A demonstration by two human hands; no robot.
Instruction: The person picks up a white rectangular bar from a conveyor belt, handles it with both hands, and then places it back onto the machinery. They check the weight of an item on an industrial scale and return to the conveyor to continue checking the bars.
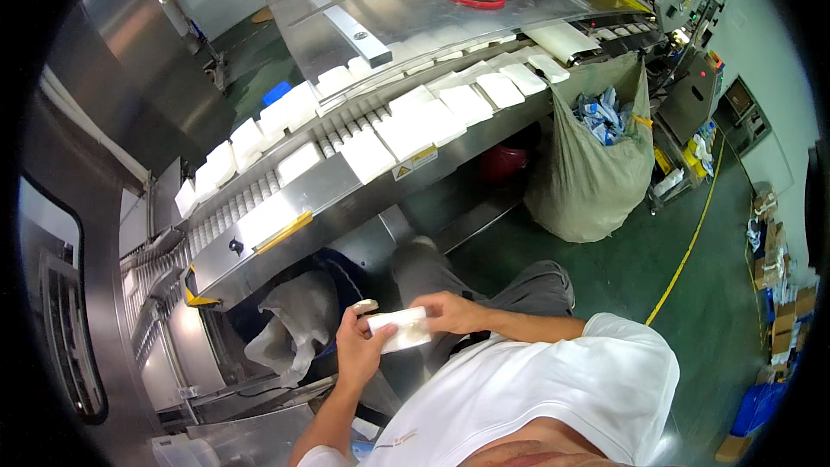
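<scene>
Left hand (359, 344) closed on left end of white pad (403, 334), thumb on top; right hand (450, 311) curled, fingers gripping its right end. Pad held near white shirt (536, 380), apart from conveyor (363, 199) bearing similar pieces (419, 125).

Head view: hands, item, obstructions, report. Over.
Left hand and right hand gripping one white pad. White pad apart from metal conveyor. Pale plastic bag left of left hand; nothing visibly blocking white pad.
</scene>
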